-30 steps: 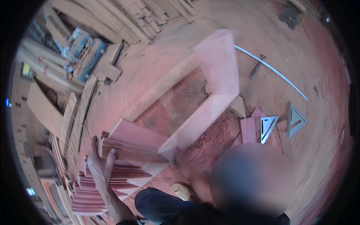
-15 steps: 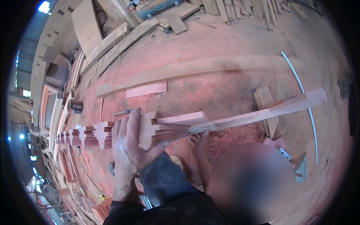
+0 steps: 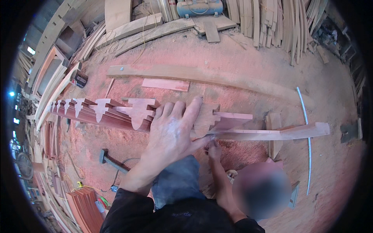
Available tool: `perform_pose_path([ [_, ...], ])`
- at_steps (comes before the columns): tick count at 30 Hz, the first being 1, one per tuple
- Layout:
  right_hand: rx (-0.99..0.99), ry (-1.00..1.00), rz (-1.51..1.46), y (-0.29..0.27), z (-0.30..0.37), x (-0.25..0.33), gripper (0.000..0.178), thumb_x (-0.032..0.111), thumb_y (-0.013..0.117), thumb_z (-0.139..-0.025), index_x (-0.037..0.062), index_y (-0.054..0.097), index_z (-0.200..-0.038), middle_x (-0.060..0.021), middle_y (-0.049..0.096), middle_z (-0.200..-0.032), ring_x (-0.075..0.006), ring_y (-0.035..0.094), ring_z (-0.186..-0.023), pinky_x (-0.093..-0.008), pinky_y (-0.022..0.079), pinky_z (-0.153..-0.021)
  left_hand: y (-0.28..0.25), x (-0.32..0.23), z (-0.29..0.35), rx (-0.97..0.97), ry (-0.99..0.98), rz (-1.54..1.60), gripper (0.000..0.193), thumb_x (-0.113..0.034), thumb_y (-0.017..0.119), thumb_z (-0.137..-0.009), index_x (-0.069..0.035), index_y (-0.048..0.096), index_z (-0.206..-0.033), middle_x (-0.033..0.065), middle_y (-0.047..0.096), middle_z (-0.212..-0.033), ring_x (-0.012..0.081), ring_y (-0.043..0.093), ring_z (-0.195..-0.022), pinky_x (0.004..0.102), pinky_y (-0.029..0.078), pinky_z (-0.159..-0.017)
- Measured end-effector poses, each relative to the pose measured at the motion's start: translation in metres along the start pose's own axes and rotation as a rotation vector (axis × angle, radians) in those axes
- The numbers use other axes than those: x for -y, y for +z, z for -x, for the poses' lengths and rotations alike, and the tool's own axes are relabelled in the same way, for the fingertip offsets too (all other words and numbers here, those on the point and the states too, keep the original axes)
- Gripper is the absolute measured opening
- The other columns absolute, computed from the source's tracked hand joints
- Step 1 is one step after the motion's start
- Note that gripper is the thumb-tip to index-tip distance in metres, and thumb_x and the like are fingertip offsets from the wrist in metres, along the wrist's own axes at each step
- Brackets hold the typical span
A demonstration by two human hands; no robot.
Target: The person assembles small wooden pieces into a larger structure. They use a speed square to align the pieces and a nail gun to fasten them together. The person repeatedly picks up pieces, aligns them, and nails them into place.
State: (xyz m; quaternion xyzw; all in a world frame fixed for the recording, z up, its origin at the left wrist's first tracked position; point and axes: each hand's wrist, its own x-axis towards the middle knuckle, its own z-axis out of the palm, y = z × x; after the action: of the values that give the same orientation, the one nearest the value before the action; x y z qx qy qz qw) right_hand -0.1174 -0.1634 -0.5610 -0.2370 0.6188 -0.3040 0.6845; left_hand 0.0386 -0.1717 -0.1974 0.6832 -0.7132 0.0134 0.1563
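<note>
My left hand (image 3: 169,132) lies over a long reddish wooden piece (image 3: 142,112) with stepped, notched blocks along its length. Its fingers rest on the top and far side, and the thumb presses along the near side, beside the last pale block (image 3: 205,116). From there a narrow wooden strip (image 3: 268,134) runs out to the right. Against the near edge of the wood, close to my left thumb, are the curled fingers of my right hand (image 3: 213,150). What they hold is hidden.
A hammer (image 3: 112,161) lies on the dusty floor at left, near a stack of reddish boards (image 3: 83,206). Beyond the workpiece lie a short plank (image 3: 166,84) and a long beam (image 3: 155,72). A blue tank (image 3: 200,7) stands at the back. A blurred head (image 3: 261,190) shows lower right.
My left hand and the notched wood have shifted right in view, and the strip's right end sits lower. My right hand stays at the near edge. More of the hammer shows.
</note>
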Motion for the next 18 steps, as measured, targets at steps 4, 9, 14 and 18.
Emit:
perform_pose_path([
  [4,0.262,-0.286,0.883,-0.003,0.068,0.103,0.046,0.043,0.069,-0.104,0.0048,0.076,-0.129,-0.0161,0.079,-0.108,-0.0324,0.077,-0.1,-0.0452,0.058,-0.09,0.0,0.007,-0.006,0.001,0.023,0.051,0.1,-0.057,0.09,-0.078,0.0,0.055,-0.152,0.0213,0.067,-0.119,0.0413,0.064,-0.109,0.0516,0.05,-0.097],
  [9,0.393,-0.77,1.295,-0.067,0.19,0.246,0.045,0.04,0.081,-0.094,0.0095,0.077,-0.127,-0.0149,0.079,-0.117,-0.0379,0.075,-0.112,-0.0485,0.057,-0.1,0.002,0.01,-0.007,0.004,0.034,0.009,0.105,-0.059,0.089,-0.078,0.0,0.052,-0.156,0.0217,0.067,-0.125,0.0407,0.064,-0.115,0.0513,0.05,-0.099],
  [14,-0.141,-0.809,0.397,-0.267,0.21,0.267,0.031,0.02,0.076,-0.101,0.0038,0.072,-0.127,-0.0042,0.074,-0.105,-0.0214,0.073,-0.098,-0.0416,0.059,-0.088,0.005,0.007,-0.007,0.009,0.03,-0.001,0.11,-0.053,0.093,-0.075,-0.001,0.048,-0.161,0.0234,0.068,-0.131,0.0419,0.064,-0.122,0.0555,0.046,-0.11],
  [18,-0.98,-0.476,0.392,-0.439,0.158,0.147,0.034,0.03,0.066,-0.107,0.0022,0.07,-0.126,-0.0081,0.072,-0.103,-0.0241,0.072,-0.089,-0.0426,0.058,-0.077,0.01,0.004,-0.008,0.016,0.043,-0.034,0.109,-0.041,0.095,-0.075,-0.001,0.045,-0.163,0.0238,0.069,-0.128,0.0429,0.062,-0.121,0.0533,0.047,-0.106],
])
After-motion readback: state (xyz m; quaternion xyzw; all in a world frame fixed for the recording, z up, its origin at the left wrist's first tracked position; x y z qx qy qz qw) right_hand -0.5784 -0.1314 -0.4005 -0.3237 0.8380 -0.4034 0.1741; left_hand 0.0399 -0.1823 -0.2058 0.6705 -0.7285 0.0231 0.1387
